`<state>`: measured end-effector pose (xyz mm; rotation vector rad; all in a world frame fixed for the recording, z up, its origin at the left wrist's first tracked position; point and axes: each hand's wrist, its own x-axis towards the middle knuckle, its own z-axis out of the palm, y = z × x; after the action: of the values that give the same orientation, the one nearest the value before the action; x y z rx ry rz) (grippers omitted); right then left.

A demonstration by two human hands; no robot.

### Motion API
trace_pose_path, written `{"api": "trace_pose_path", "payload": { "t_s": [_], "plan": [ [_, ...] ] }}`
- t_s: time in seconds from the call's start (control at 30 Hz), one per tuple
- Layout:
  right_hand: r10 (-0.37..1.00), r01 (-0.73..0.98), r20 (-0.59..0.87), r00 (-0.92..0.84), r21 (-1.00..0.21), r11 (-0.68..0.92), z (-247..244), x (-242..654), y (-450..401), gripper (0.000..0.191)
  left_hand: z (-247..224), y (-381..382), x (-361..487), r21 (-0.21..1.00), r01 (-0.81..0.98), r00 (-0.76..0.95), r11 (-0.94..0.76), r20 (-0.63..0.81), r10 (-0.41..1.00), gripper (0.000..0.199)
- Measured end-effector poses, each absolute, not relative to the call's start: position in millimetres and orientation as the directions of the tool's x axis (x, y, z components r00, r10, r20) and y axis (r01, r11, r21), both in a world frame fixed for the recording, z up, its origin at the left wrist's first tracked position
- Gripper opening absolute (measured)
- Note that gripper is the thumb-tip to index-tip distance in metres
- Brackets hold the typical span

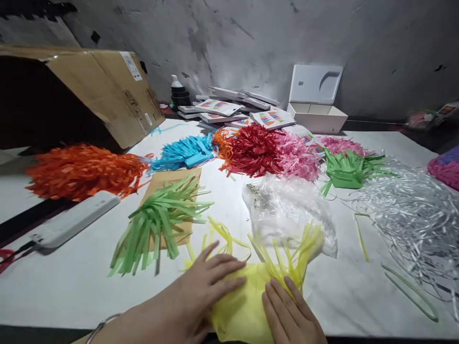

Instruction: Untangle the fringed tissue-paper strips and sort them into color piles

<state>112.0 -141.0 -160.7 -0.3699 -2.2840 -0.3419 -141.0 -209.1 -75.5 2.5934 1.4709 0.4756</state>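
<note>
A sheet of yellow tissue paper with fringed strips at its far edge lies by the front of the table. My left hand rests on its left part, fingers spread. Flat on the right part is my right hand, its fingers stretched out side by side near the base of the strips. Some loose yellow strips lie beyond my left fingers. Left of the yellow paper, a green tissue tassel is draped over a brown paper envelope. Just beyond the yellow strips sits a clear plastic bag.
Along the back are an orange tassel bundle, blue tassels, red tassels, pink tassels and green ones. Silver tinsel spreads at right. A power strip, cardboard box and open white box also stand here.
</note>
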Motion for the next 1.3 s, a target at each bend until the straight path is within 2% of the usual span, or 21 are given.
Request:
{"api": "trace_pose_path", "payload": {
  "t_s": [0.07, 0.13, 0.2, 0.33, 0.4, 0.47, 0.53, 0.67, 0.73, 0.8, 0.87, 0.97, 1.03, 1.1, 1.17, 1.23, 1.3],
  "plan": [
    [0.156, 0.359, 0.732, -0.663, 0.128, 0.925, -159, 110, -141, 0.043, -57, -207, -133, 0.355, 0.756, 0.565, -0.55, 0.071, 0.822, 0.063],
    [0.155, 0.358, 0.73, -0.666, 0.13, 0.925, -158, 109, -141, 0.044, -55, -198, -128, 0.38, 0.752, 0.573, -0.538, 0.024, 0.819, 0.055],
    [0.161, 0.367, 0.729, -0.665, 0.131, 0.921, -160, 111, -142, 0.044, -67, -187, -128, 0.312, 0.817, 0.501, -0.485, 0.034, 0.865, 0.053],
    [0.178, 0.386, 0.727, -0.664, 0.129, 0.914, -167, 116, -144, 0.043, -97, -176, -136, 0.114, 0.947, 0.274, -0.3, 0.204, 0.94, 0.051],
    [0.208, 0.402, 0.732, -0.649, 0.098, 0.91, -169, 115, -145, 0.041, -100, -183, -134, 0.102, 0.921, 0.346, -0.377, 0.229, 0.91, 0.057],
    [0.229, 0.41, 0.746, -0.625, 0.064, 0.91, -169, 113, -145, 0.039, -100, -194, -126, 0.16, 0.824, 0.517, -0.543, 0.177, 0.838, 0.065],
    [0.228, 0.397, 0.75, -0.621, 0.051, 0.916, -167, 112, -144, 0.037, -103, -204, -115, 0.245, 0.749, 0.595, -0.615, 0.159, 0.788, 0.061],
    [0.215, 0.354, 0.725, -0.655, 0.043, 0.934, -160, 117, -139, 0.036, -114, -212, -105, 0.322, 0.75, 0.528, -0.577, 0.233, 0.816, 0.026],
    [0.211, 0.324, 0.699, -0.683, 0.032, 0.945, -159, 120, -135, 0.035, -116, -212, -107, 0.354, 0.736, 0.521, -0.577, 0.249, 0.817, 0.025],
    [0.231, 0.327, 0.648, -0.726, 0.029, 0.945, -161, 123, -131, 0.052, -114, -210, -109, 0.383, 0.726, 0.513, -0.571, 0.252, 0.821, 0.026],
    [0.347, 0.45, 0.608, -0.714, 0.019, 0.893, -165, 129, -126, 0.063, -112, -210, -109, 0.402, 0.732, 0.5, -0.551, 0.232, 0.834, 0.025],
    [0.54, 0.744, 0.655, -0.528, 0.05, 0.667, -169, 153, -114, 0.042, -113, -210, -108, 0.415, 0.743, 0.48, -0.525, 0.217, 0.85, 0.023],
    [0.569, 0.854, 0.714, -0.408, 0.078, 0.515, -163, 176, -107, 0.03, -116, -210, -107, 0.413, 0.734, 0.478, -0.539, 0.249, 0.842, 0.022],
    [0.549, 0.906, 0.77, -0.325, 0.088, 0.413, -151, 188, -105, 0.025, -119, -209, -107, 0.406, 0.728, 0.479, -0.552, 0.274, 0.834, 0.023],
    [0.456, 0.854, 0.804, -0.381, 0.118, 0.506, -140, 181, -110, 0.026, -121, -208, -106, 0.396, 0.729, 0.483, -0.558, 0.28, 0.83, 0.023],
    [0.302, 0.623, 0.768, -0.565, 0.156, 0.767, -135, 155, -120, 0.03, -120, -206, -105, 0.389, 0.736, 0.487, -0.554, 0.264, 0.832, 0.022],
    [0.206, 0.38, 0.701, -0.683, 0.101, 0.919, -138, 127, -130, 0.034, -119, -206, -106, 0.393, 0.739, 0.49, -0.547, 0.244, 0.837, 0.021]
  ]
}}
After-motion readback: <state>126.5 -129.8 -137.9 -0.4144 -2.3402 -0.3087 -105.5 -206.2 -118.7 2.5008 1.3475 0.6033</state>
